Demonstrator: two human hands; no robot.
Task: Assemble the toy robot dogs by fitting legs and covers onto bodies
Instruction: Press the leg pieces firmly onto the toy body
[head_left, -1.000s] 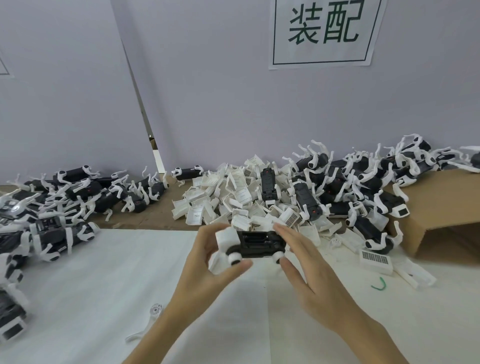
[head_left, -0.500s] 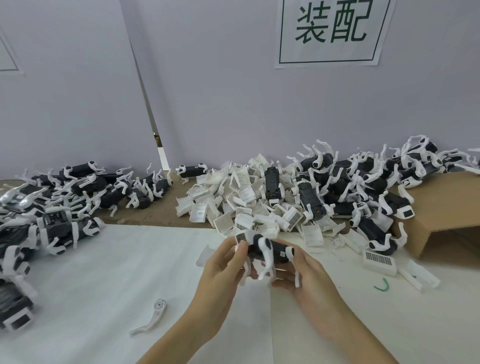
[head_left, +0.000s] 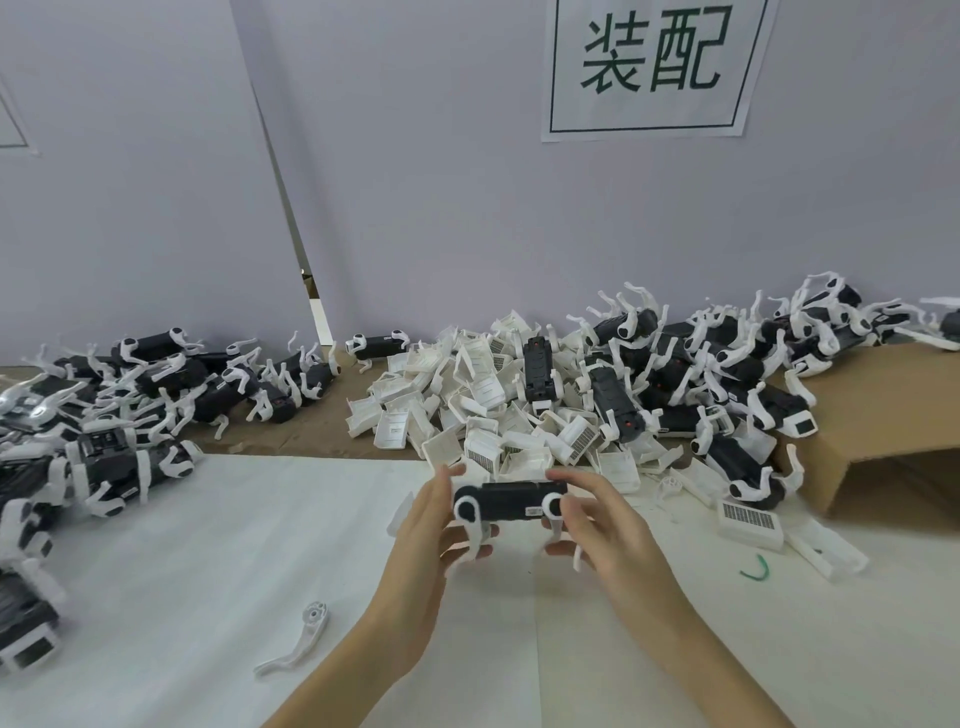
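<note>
Head view: toy dog body (head_left: 511, 501) sits mid-frame, held above the desk (head_left: 208, 571), left hand (head_left: 426, 540) and right hand (head_left: 602, 535) each with a closed grip on one end. Looks light, rigid plastic; thin white legs probably snap, so hold the black trunk. White desk covering, spare leg (head_left: 298, 642) lower left, covers pile (head_left: 483, 410) behind, purple wall.

The bench (head_left: 182, 597) wears a white cloth. A loose leg (head_left: 301, 644), white covers (head_left: 488, 415) and finished dogs (head_left: 130, 415) lie on it.
</note>
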